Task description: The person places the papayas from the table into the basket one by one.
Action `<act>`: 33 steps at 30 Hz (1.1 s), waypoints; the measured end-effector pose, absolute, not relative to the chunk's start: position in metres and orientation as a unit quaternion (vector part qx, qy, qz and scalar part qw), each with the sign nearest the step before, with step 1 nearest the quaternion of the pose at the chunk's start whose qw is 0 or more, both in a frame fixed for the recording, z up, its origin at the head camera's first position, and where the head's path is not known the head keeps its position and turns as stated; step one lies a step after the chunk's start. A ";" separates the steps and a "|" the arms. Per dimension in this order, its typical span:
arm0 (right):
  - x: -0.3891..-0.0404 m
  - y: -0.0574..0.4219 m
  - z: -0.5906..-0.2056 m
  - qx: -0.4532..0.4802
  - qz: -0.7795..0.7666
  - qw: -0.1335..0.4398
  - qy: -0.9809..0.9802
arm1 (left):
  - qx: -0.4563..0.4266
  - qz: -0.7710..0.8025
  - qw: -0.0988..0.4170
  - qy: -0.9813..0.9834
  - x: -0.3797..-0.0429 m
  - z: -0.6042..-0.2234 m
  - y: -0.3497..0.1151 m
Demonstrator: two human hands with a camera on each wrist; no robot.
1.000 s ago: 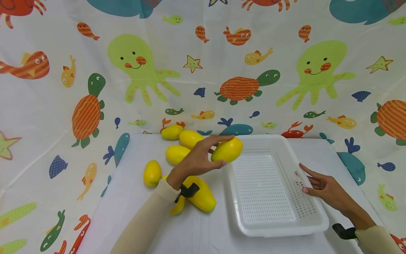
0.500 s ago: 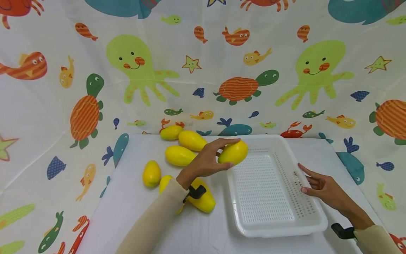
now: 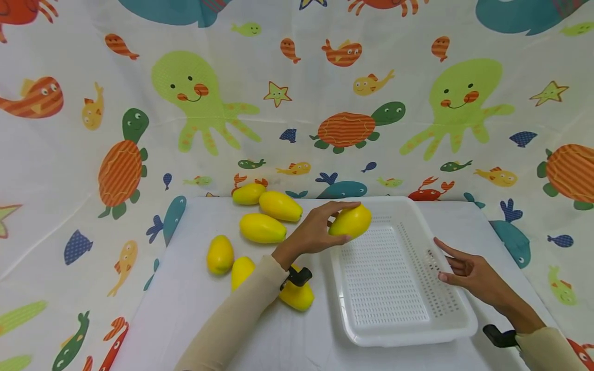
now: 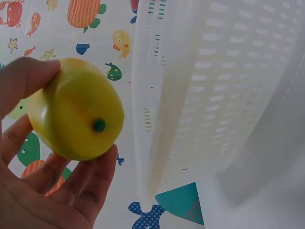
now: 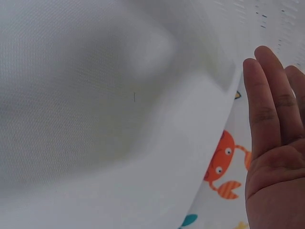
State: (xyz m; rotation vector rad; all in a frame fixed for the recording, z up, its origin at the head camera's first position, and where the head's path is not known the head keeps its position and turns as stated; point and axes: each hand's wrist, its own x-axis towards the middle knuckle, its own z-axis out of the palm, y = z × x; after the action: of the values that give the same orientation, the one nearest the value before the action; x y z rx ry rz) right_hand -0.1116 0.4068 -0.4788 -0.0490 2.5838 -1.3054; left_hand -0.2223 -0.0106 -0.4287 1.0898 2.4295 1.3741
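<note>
In the head view, my left hand (image 3: pixel 317 229) grips a yellow mango (image 3: pixel 351 221) between thumb and fingers, above the left rim of a white perforated plastic basket (image 3: pixel 337 268). The left wrist view shows the mango (image 4: pixel 78 109) end-on, with a green stem spot, held apart from the basket's side wall (image 4: pixel 214 71). My right hand (image 3: pixel 478 275) is at the basket's right rim, index finger and thumb right at the edge. In the right wrist view its fingers (image 5: pixel 264 109) are straight beside the basket wall. No mango lies inside the basket.
Several more yellow mangoes lie on the white-covered table left of the basket, including one at the far left (image 3: pixel 220 255) and one in the middle (image 3: pixel 263 228). My left sleeve (image 3: pixel 236 314) partly covers the nearer ones. A curtain (image 3: pixel 297 103) printed with sea animals hangs behind the table.
My left hand has moved to the right with the mango, from beside the basket to over its left rim. The right hand has stayed at the basket's right rim.
</note>
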 end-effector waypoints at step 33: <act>-0.110 0.407 -0.477 -0.038 -0.471 0.119 0.873 | 0.326 0.488 0.077 0.806 -0.253 -0.445 0.013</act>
State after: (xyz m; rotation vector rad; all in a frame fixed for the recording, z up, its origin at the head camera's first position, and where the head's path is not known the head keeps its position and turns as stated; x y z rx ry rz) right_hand -0.1097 0.4065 -0.4766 -0.1119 2.5540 -1.3771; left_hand -0.2530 0.0132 -0.4449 0.9775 2.4146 1.4630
